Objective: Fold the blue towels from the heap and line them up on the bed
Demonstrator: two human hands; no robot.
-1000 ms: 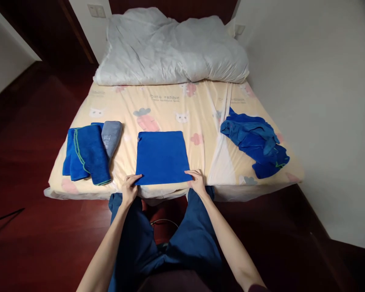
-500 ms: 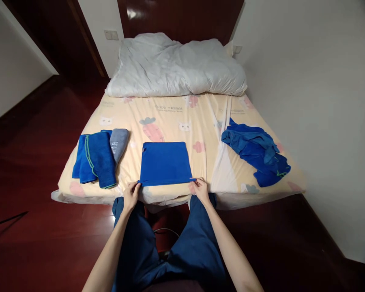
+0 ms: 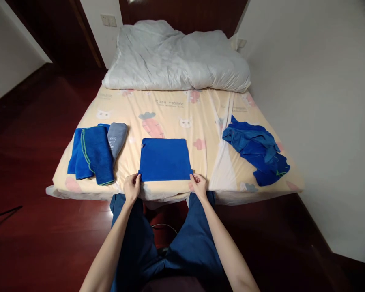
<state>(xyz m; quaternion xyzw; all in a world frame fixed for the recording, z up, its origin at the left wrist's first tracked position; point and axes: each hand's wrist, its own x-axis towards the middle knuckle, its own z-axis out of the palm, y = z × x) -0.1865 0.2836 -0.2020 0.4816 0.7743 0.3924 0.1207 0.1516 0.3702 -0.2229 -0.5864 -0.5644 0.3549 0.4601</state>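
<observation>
A blue towel (image 3: 165, 158) lies flat in a near-rectangle close to the front edge of the bed, with a narrow strip along its near edge turned over. My left hand (image 3: 132, 187) pinches the near left corner between thumb and fingers. At the near right corner, my right hand (image 3: 198, 185) grips the cloth in the same way. A small tag shows at the towel's far left corner. The undersides of the pinched corners are hidden.
Folded blue towels (image 3: 97, 154) with green edging lie on the left of the bed, beside a grey folded cloth (image 3: 117, 138). A crumpled pile of blue towels (image 3: 255, 150) sits on the right. A pale quilt (image 3: 176, 61) is heaped at the headboard.
Both hands have turned the towel's near edge over, away from me, so the strip now lies on the towel. The camera view has shifted slightly. The other cloths stay put.
</observation>
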